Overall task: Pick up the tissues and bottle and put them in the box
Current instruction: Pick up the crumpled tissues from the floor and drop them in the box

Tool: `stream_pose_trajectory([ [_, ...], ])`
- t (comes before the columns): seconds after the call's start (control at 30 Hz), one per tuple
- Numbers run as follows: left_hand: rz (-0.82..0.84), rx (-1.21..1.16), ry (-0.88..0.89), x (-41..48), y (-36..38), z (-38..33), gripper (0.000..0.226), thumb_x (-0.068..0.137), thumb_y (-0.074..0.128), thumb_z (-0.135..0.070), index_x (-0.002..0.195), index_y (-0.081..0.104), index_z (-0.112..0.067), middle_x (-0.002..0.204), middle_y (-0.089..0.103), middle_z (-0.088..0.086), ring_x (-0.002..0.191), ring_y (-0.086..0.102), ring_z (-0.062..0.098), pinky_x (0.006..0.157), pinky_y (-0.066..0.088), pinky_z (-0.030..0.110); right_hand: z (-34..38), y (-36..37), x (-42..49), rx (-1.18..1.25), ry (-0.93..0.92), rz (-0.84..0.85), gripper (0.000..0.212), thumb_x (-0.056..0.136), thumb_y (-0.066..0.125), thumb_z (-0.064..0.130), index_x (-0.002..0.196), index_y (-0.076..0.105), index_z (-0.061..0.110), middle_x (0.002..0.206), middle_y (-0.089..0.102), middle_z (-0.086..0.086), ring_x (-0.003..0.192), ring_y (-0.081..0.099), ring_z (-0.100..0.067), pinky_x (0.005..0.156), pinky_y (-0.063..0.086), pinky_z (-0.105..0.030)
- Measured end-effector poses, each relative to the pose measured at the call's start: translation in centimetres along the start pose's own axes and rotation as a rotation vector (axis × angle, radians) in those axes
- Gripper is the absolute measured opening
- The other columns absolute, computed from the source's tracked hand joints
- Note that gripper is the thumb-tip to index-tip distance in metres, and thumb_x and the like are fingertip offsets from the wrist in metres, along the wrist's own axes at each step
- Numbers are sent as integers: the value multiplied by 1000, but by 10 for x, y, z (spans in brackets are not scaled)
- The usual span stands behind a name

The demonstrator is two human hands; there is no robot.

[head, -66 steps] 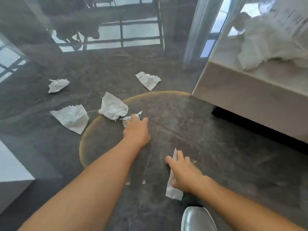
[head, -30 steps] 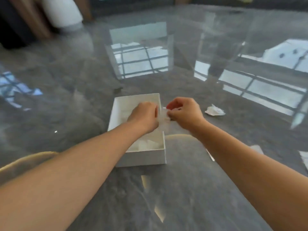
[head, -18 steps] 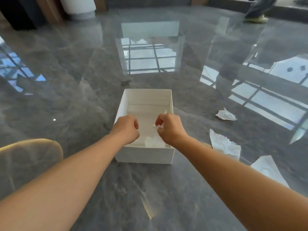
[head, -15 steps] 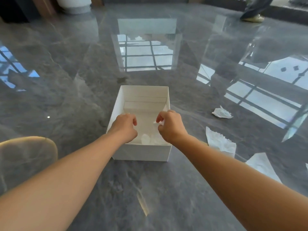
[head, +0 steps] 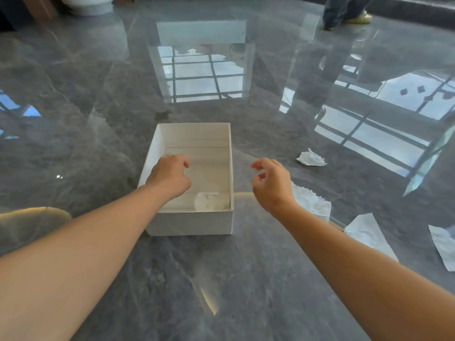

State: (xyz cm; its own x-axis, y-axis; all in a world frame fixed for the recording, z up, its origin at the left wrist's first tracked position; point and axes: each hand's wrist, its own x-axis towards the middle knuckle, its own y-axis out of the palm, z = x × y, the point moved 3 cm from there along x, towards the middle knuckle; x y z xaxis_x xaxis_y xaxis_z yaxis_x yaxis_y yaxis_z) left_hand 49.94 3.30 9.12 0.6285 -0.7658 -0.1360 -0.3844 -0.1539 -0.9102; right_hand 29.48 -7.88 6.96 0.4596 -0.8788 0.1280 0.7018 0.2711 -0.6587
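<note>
Box (head: 192, 221) long axis runs away from viewer; both hands empty.

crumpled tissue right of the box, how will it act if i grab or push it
The crumpled tissue looks thin and creased, so it probably squashes limply when pinched. Probably very light, so it may skid on the glossy floor if pushed. Its irregular wad shape makes rolling unlikely.
</note>
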Motion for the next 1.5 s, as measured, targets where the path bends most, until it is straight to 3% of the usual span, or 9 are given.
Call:
stream_pose_trajectory([
  [0.17, -97, -69, 231, -10, 30, -87, 27, 75, 52, -4, 98, 63, -14, 104, 63, 11, 93, 58, 32, 77, 51, 39, -71, -46, -16, -105, 179, -8, 25, 79, 54, 3, 100, 65, 11, 107, 63, -9, 88, 59, -24, 76, 40, -26],
  [0.33, -40, -115, 494, -38, 98, -176, 23, 70, 51, -4, 87, 61, -15, 88, 61, 10, 84, 58, 33, 71, 49, 38, -147, -103, -50, -207, 373, -29, 23, 82, 53, 12, 104, 62, 10, 114, 60, -11, 100, 58, -30, 85, 50, -40],
  [0.63, 319, 160, 473, -71, 221, -238, 36, 76, 51, -12, 111, 54, -18, 115, 52, 9, 104, 52, 34, 77, 49, 42, -238, -169, -98, -322, 543, -7, 36, 81, 58, 24, 115, 57, 13, 121, 58, -10, 110, 54, -30, 88, 50, -43],
  [0.73, 317, 274, 426, -72, 243, -246, 48, 77, 54, -15, 123, 45, -24, 127, 41, 9, 110, 41, 36, 75, 44, 40, -255, -172, -107, -381, 546, 64, 51, 78, 60, 30, 127, 51, 18, 130, 50, -10, 116, 47, -34, 88, 48, -44],
  [0.93, 305, 257, 325, -64, 258, -247, 85, 72, 59, -19, 141, 18, -49, 160, -5, 1, 129, 23, 43, 95, 40, 47, -262, -160, -98, -383, 512, 183, 72, 74, 65, 42, 140, 38, 35, 141, 35, -7, 123, 32, -37, 100, 40, -48],
  [1.03, 341, 313, 331, -58, 258, -248, 67, 72, 56, -21, 133, 36, -39, 150, 23, 4, 122, 31, 41, 93, 38, 46, -258, -147, -91, -437, 503, 304, 64, 77, 62, 40, 136, 39, 44, 144, 31, -4, 122, 31, -37, 100, 38, -49],
  [1.13, 406, 295, 394, -55, 256, -242, 34, 77, 54, -19, 110, 54, -20, 123, 40, 10, 112, 43, 38, 91, 46, 47, -252, -135, -92, -448, 448, 372, 39, 81, 61, 25, 119, 56, 31, 129, 39, -8, 113, 37, -36, 95, 44, -44],
  [1.27, 465, 330, 491, -60, 248, -229, 7, 80, 55, -17, 85, 60, -17, 115, 54, 16, 101, 57, 38, 87, 50, 45, -241, -125, -103, -360, 405, 371, 19, 86, 56, 16, 102, 64, 13, 116, 50, -15, 106, 52, -37, 90, 48, -42],
  [1.5, 382, 331, 528, -54, 206, -217, 23, 80, 54, -10, 101, 64, -5, 114, 54, 16, 97, 60, 36, 74, 45, 36, -207, -125, -98, -367, 323, 321, 21, 83, 49, 5, 94, 66, 10, 93, 46, -3, 101, 53, -32, 84, 48, -39],
])
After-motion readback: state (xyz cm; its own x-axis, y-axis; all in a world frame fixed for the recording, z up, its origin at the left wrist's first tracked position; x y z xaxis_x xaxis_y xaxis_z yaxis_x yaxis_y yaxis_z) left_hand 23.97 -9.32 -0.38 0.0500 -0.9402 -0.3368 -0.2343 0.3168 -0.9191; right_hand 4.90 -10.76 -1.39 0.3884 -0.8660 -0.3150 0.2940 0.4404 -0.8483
